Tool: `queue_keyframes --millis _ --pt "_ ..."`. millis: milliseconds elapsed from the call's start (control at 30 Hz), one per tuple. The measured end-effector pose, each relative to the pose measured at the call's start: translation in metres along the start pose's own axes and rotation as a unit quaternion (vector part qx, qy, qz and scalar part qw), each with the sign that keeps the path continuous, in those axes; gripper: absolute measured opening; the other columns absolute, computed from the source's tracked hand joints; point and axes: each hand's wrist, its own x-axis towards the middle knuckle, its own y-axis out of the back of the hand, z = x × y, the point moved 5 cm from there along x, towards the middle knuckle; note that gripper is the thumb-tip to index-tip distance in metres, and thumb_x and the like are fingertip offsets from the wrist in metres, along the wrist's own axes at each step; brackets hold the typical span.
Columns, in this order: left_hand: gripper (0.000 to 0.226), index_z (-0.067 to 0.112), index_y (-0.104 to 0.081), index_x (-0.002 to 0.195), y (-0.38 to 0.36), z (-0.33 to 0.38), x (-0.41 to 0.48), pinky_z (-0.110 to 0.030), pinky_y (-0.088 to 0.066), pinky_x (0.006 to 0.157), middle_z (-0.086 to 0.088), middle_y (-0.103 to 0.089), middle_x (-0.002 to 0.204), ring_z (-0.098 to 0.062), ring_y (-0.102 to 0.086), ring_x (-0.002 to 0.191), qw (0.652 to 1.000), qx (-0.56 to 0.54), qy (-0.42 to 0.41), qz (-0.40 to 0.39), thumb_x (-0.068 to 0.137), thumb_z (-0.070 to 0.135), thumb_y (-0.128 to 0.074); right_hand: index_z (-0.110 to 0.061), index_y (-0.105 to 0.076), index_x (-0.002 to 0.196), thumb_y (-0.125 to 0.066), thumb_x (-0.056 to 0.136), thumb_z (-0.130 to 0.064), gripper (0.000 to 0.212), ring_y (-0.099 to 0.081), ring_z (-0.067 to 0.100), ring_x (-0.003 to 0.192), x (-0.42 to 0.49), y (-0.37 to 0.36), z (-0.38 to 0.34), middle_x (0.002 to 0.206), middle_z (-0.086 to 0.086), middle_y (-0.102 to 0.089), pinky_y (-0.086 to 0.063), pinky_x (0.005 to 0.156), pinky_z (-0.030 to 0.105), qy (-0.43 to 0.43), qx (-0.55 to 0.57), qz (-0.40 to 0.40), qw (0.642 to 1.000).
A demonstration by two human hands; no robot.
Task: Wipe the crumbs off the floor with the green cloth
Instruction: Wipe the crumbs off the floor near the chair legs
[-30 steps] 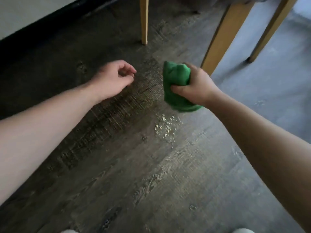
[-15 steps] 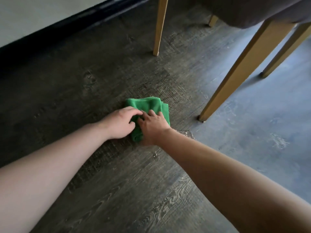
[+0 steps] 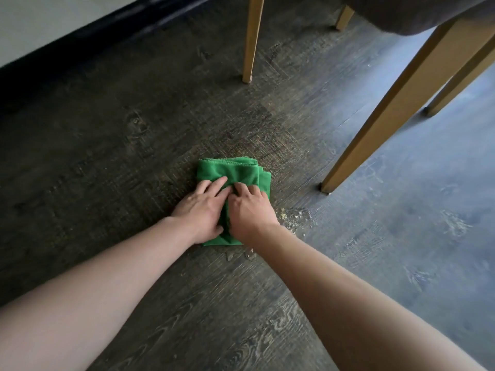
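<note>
A folded green cloth [image 3: 235, 171] lies flat on the dark wood floor [image 3: 107, 145]. My left hand [image 3: 202, 206] and my right hand [image 3: 249, 208] both press down on its near half, side by side, fingers spread over the fabric. Pale crumbs [image 3: 294, 214] lie scattered on the floor just right of the cloth, beside my right wrist. A few more specks [image 3: 241, 255] sit at the cloth's near edge, under my right forearm.
Wooden chair legs stand close by: one [image 3: 375, 124] just right of the cloth, one [image 3: 250, 41] behind it, others at the far right. A dark upholstered seat [image 3: 407, 14] hangs above. A black baseboard [image 3: 80, 44] runs along the wall at the upper left.
My right hand brought the bunched cloth down from the air onto the floor. My left hand joined it, and both now press the flattened cloth. The view has shifted closer.
</note>
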Motion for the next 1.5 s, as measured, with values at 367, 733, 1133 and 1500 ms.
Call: queue_keyframes --millis 367,733,1133,1500 --pt "0.043 0.019 -0.065 0.121 0.016 -0.014 0.000 -0.043 -0.048 0.103 -0.001 -0.060 0.135 -0.028 -0.058 0.120 0.981 -0.127 0.019 0.142 0.080 0.010 -0.066 -0.016 -0.031 0.155 -0.046 0.100 -0.028 0.058 -0.009 0.044 0.155 -0.005 -0.028 -0.001 0.171 0.009 -0.015 -0.016 0.126 0.052 0.039 0.013 0.021 0.999" --pt "0.089 0.034 -0.009 0.163 0.032 -0.009 0.030 -0.053 -0.017 0.127 0.003 0.004 0.174 -0.028 -0.008 0.159 0.979 0.190 -0.006 -0.071 0.093 0.020 -0.062 -0.022 -0.037 0.151 -0.039 0.104 -0.026 0.048 -0.003 0.050 0.155 -0.047 -0.038 -0.004 0.170 0.008 -0.017 -0.007 0.122 0.068 0.022 -0.019 0.000 1.000" --pt "0.100 0.047 0.004 0.159 0.008 0.007 0.035 -0.070 -0.016 0.122 0.008 0.027 0.170 -0.036 0.014 0.158 0.990 0.113 -0.024 -0.083 0.092 0.032 -0.068 -0.020 -0.055 0.112 -0.059 0.085 -0.024 0.028 -0.068 0.032 0.102 -0.080 0.013 0.034 0.107 0.002 -0.067 -0.057 0.077 0.042 -0.010 0.107 0.079 0.991" --pt "0.109 0.049 0.001 0.159 0.008 -0.001 0.038 -0.063 -0.030 0.119 0.014 0.018 0.171 -0.029 0.004 0.159 0.988 0.137 -0.028 -0.060 0.083 0.048 -0.077 -0.019 -0.063 0.131 -0.061 0.075 -0.020 0.056 -0.059 0.033 0.124 -0.065 0.000 0.114 0.129 0.006 -0.064 -0.045 0.108 0.039 -0.083 0.067 0.037 0.994"
